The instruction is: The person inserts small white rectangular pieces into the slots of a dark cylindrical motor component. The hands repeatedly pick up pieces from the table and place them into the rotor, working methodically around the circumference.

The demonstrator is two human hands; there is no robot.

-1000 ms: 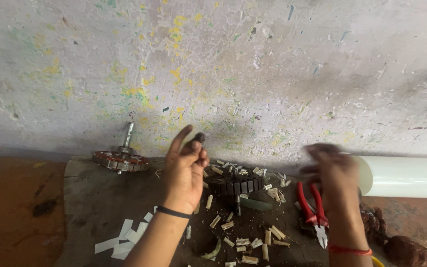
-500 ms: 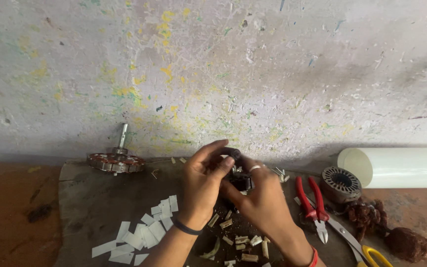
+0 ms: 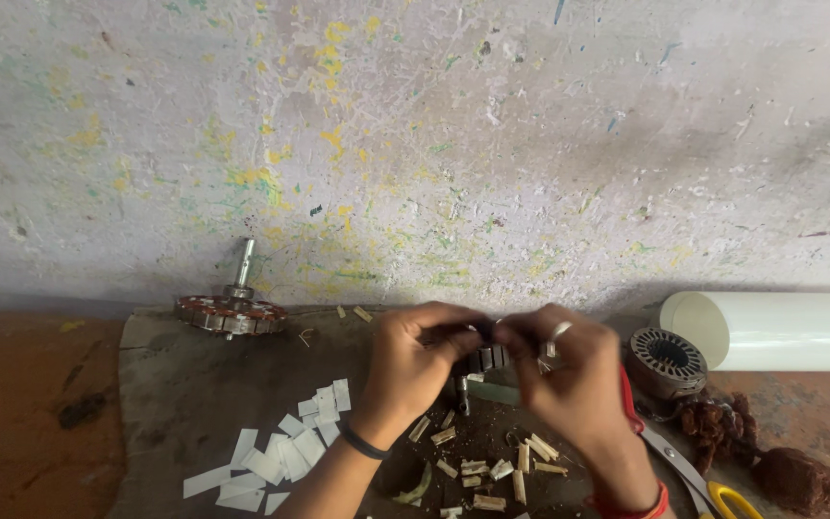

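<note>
Both of my hands meet over the dark mat (image 3: pixel 175 404). My left hand (image 3: pixel 415 360) and my right hand (image 3: pixel 569 370) together grip a small dark stator core (image 3: pixel 484 360), which shows only between my fingers. My right hand wears a ring and a red wrist thread; my left wrist has a black band. Below my hands lie several short pale insulation scraps (image 3: pixel 492 471). A greenish strip (image 3: pixel 492 391) sticks out just under the core.
A motor rotor with a shaft (image 3: pixel 232 308) stands at the mat's far left. White paper strips (image 3: pixel 280 457) lie at the left front. To the right are a second stator (image 3: pixel 667 360), a white tube (image 3: pixel 770 332), red-handled pliers (image 3: pixel 629 404), yellow-handled scissors (image 3: pixel 713 485) and copper wire clumps (image 3: pixel 722 428).
My right hand came over from the pliers on the right and joined my left hand on the core. Both hands have since stayed together on it.
</note>
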